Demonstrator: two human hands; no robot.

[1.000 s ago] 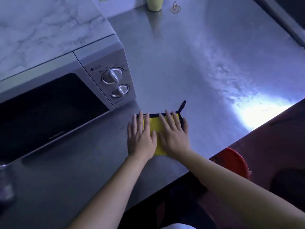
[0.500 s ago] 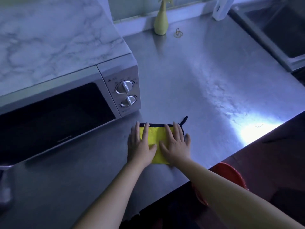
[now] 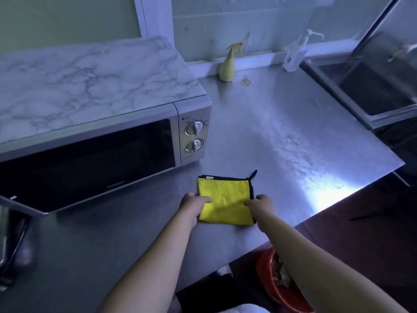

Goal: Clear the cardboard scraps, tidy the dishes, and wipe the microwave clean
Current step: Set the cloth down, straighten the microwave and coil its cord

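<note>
A folded yellow cloth (image 3: 225,199) with dark trim and a hanging loop lies flat on the steel counter (image 3: 282,136), just in front of the microwave's control panel. My left hand (image 3: 194,206) is at the cloth's left edge with its thumb on top of the fabric. At the right edge, my right hand (image 3: 261,204) has curled fingers and a thumb lying on the cloth. Both seem to pinch it. The silver microwave (image 3: 126,154) has a marble-patterned top, a dark shut door and two dials.
A yellow spray bottle (image 3: 228,68), rubber bands (image 3: 246,81) and a clear pump bottle (image 3: 293,57) stand by the back wall. A sink (image 3: 372,91) is at the right. A red bin (image 3: 277,288) holding scraps sits below the counter's front edge. A dark object (image 3: 13,240) lies far left.
Both hands lay flat on top of the cloth before. They have drawn back toward me to its side edges, with fingers now curled. My view has tilted up.
</note>
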